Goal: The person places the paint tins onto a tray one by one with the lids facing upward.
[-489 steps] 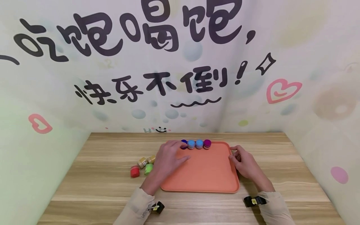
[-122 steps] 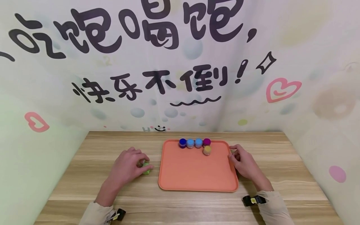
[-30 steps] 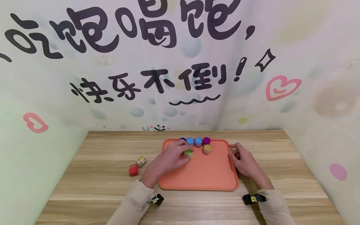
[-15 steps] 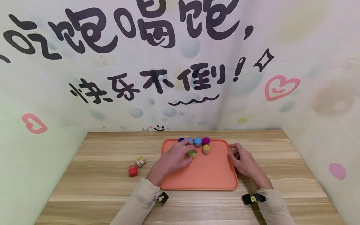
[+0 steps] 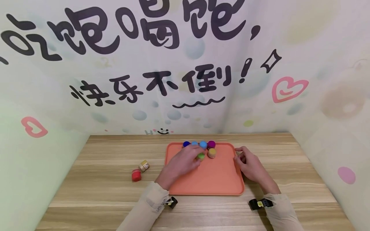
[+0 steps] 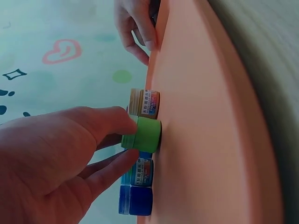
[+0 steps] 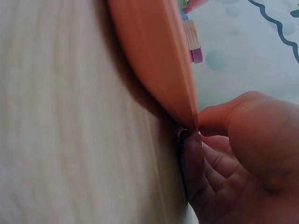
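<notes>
Two fingers and the thumb of the left hand (image 6: 51,163) form a pinching grip on the green jar (image 6: 142,135), whose base sits on the orange tray (image 5: 214,179); in the head view only a sliver of that jar (image 5: 200,156) shows past the fingertips. Just beside it stands a yellow-lidded jar (image 5: 212,153), the two close, though whether they touch is hard to tell. Behind them, along the tray's far edge, runs a row of jars: a dark blue jar (image 5: 186,144), a light blue jar (image 5: 203,144) and a purple jar (image 5: 211,144), with one more light blue lid half hidden by the left fingers. The labels are too small to read.

The right hand (image 5: 251,165) lies at the tray's right edge, its fingers curled, fingertips (image 7: 189,140) pressed against the rim; the grip looks like a light pinch on the rim, with the thumb side hidden in the wrist view.

Off the tray, toward the left edge of the wooden counter (image 5: 101,192), a red jar (image 5: 136,175) and a tan jar (image 5: 143,165) lie near each other, the tan one tilted on its side.
</notes>
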### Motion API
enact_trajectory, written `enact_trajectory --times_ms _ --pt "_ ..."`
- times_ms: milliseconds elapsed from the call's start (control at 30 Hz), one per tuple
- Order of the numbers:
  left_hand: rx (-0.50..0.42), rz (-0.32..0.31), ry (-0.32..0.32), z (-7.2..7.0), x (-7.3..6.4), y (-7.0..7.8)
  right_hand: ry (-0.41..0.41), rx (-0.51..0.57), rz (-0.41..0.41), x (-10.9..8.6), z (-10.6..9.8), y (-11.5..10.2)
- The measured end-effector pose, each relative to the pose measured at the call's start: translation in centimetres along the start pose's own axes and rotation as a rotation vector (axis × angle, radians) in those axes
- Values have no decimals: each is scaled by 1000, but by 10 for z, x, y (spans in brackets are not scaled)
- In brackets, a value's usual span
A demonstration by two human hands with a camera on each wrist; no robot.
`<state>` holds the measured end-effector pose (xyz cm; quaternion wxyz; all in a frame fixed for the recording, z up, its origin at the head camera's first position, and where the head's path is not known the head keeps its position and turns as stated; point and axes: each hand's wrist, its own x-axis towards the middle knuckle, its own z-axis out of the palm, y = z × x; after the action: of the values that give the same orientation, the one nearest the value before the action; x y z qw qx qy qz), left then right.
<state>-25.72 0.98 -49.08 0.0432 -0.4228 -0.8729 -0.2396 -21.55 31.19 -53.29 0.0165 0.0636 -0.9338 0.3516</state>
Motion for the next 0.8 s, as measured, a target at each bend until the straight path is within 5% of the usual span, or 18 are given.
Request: enact_trajectory --times_ms 233,800 --pt "49 -60 18 1 -3 3 -6 3 2 0 0 0" --pt "50 -71 152 14 1 -2 -4 -1 2 0 -1 -1"
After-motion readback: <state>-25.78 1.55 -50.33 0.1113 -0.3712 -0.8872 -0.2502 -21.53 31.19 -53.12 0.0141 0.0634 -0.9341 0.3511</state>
